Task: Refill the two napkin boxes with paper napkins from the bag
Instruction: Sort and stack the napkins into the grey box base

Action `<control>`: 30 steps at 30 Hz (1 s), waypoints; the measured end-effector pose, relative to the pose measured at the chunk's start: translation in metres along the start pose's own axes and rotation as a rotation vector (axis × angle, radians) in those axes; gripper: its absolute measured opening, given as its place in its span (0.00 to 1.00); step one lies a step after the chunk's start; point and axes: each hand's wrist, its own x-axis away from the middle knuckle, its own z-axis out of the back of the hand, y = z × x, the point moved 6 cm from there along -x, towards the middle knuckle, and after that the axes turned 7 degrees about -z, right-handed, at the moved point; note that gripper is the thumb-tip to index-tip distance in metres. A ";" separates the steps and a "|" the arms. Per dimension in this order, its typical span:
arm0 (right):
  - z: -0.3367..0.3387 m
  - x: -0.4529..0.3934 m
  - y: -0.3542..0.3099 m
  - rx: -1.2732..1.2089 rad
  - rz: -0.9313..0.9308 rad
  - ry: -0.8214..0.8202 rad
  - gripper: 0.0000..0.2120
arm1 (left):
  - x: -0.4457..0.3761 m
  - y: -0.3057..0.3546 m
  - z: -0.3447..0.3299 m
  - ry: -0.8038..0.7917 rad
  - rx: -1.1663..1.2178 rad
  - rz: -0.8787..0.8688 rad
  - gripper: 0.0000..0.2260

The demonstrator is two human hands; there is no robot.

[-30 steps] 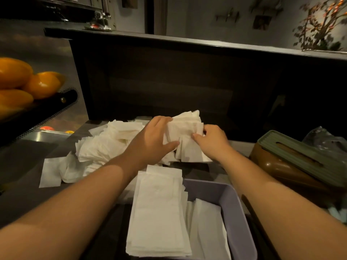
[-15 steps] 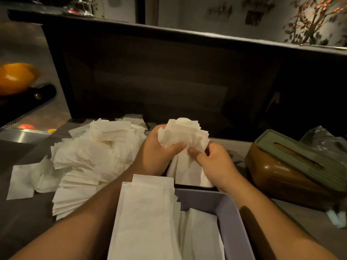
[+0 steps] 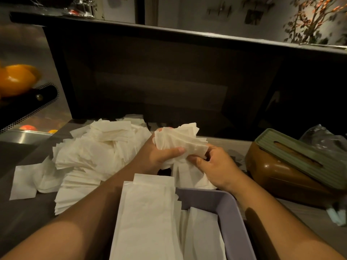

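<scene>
A bunch of white paper napkins is held above the counter. My left hand grips it with the thumb across its front, and my right hand pinches its lower right edge. Below my wrists an open lilac napkin box holds flat napkins, and a neat napkin stack lies over its left side. A brown napkin box with a slotted green lid stands to the right. A loose pile of napkins is spread on the counter at the left.
A crumpled clear plastic bag lies behind the brown box. Oranges sit on a dark perforated tray at the left edge. A dark raised counter wall closes off the back.
Both hands have lifted the bunch of napkins off the counter pile and drawn it nearer, over the far end of the lilac box. The camera has tilted slightly.
</scene>
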 end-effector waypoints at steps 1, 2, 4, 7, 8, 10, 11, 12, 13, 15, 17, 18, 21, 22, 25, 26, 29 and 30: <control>0.001 -0.001 0.000 -0.003 0.000 0.000 0.12 | 0.000 0.001 -0.002 -0.011 0.025 0.000 0.17; 0.003 -0.002 0.001 -0.004 -0.007 0.009 0.12 | -0.001 -0.001 -0.002 0.000 0.043 0.003 0.17; 0.005 -0.004 0.003 0.016 -0.016 0.044 0.11 | -0.002 -0.004 0.000 0.062 0.090 0.001 0.22; 0.011 -0.007 0.005 0.058 -0.033 0.092 0.13 | -0.002 -0.007 0.009 0.172 0.180 -0.016 0.18; 0.015 -0.007 0.004 0.071 -0.040 0.135 0.13 | -0.001 -0.007 0.012 0.184 0.199 -0.013 0.15; 0.032 -0.006 0.002 0.006 -0.037 0.276 0.10 | 0.000 -0.008 0.014 0.175 0.186 0.047 0.12; 0.041 -0.004 0.000 -0.080 -0.029 0.354 0.08 | 0.000 -0.008 0.014 0.165 0.140 0.081 0.14; 0.048 0.000 -0.004 -0.195 -0.017 0.412 0.08 | 0.001 -0.009 0.013 0.156 0.084 0.108 0.20; 0.052 0.001 -0.007 -0.338 -0.007 0.427 0.09 | 0.004 -0.011 0.011 0.149 0.044 0.130 0.26; 0.050 0.003 -0.014 -0.644 0.008 0.352 0.09 | 0.007 -0.016 0.008 0.220 0.047 0.152 0.25; 0.039 0.004 -0.019 -0.764 0.007 0.242 0.08 | 0.010 -0.022 0.004 0.235 0.044 0.192 0.22; 0.032 0.001 -0.019 -0.712 0.006 0.213 0.09 | 0.010 -0.023 0.002 0.203 0.012 0.199 0.21; 0.019 -0.006 -0.017 -0.270 0.047 0.296 0.11 | 0.009 -0.016 0.001 0.163 -0.036 0.174 0.11; 0.018 -0.005 -0.015 -0.193 0.071 0.324 0.10 | 0.009 -0.013 0.001 0.162 -0.039 0.173 0.05; 0.021 -0.010 -0.022 -0.389 0.191 0.206 0.13 | 0.010 -0.008 -0.001 0.107 -0.141 0.150 0.05; 0.021 -0.006 -0.037 -0.537 0.209 0.127 0.14 | 0.011 -0.009 -0.002 0.085 -0.155 0.153 0.08; 0.027 -0.018 -0.057 -0.647 0.463 0.142 0.08 | 0.012 -0.009 -0.001 0.074 -0.120 0.208 0.12; 0.022 -0.020 -0.054 -0.514 0.355 0.155 0.06 | 0.013 -0.009 -0.002 0.081 -0.086 0.228 0.12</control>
